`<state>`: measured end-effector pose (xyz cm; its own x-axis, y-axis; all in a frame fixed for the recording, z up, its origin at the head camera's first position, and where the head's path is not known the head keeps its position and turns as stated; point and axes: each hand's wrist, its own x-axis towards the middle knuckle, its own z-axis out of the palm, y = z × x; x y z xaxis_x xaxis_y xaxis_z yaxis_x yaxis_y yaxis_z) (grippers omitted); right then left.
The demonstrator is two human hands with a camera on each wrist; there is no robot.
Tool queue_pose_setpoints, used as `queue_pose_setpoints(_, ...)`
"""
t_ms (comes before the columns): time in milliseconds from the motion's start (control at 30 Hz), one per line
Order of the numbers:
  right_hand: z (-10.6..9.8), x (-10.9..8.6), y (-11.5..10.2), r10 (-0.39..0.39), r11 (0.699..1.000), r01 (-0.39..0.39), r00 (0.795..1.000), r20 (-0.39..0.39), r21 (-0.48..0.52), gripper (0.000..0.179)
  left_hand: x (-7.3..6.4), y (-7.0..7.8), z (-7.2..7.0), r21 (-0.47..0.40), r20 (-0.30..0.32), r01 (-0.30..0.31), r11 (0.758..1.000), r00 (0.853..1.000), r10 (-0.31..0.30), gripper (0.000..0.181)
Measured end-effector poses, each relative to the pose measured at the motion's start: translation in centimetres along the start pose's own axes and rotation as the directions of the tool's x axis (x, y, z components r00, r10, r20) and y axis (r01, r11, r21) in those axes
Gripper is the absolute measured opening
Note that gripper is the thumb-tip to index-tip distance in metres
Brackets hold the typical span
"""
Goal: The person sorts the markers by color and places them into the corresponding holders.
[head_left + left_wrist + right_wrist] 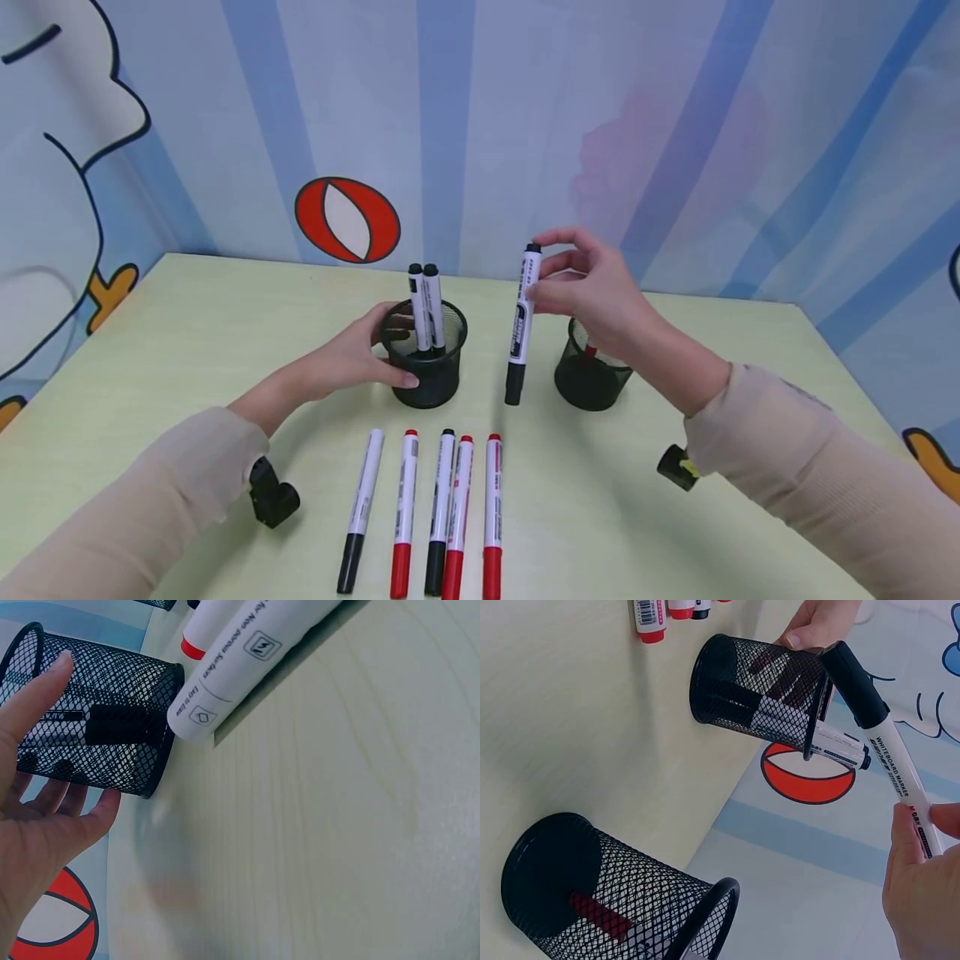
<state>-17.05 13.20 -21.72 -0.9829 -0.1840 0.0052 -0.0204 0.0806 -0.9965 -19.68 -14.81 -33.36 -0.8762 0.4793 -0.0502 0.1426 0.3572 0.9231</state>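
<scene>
1. The held marker (522,325), white-barrelled, is to the right of the gripped cup (429,385), clear of its wall and off the desk (675,550).
2. Its long axis is near vertical, slightly tilted: the black cap points down and leans towards the gripped cup; the plain end points up and away from it.
3. The right hand (596,292) pinches this marker by its upper barrel between thumb and bent fingers, the gap closed to the barrel's thickness; one fingertip is at the top end.
4. The left hand (348,358) grips the gripped cup from its left side, fingers spread wide round the mesh, thumb across the front.
5. Two upright markers (434,300) stand inside the gripped cup, black caps at the bottom.
6. A second cup (588,385), also of black mesh, stands further right of the gripped cup; a red part shows inside.
7. Five loose markers (406,492) lie on the near side of the gripped cup, two capped black and three red, caps pointing away from it.
</scene>
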Motion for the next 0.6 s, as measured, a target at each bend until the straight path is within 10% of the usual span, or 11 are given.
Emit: queue_pose_setpoints(600,0.1,1.7,-0.6,-0.145,0.989,0.144,0.989,0.005,0.035,0.045,0.2,-0.1,-0.2,0.010,-0.009,0.013,1.000,1.000,-0.013,0.087)
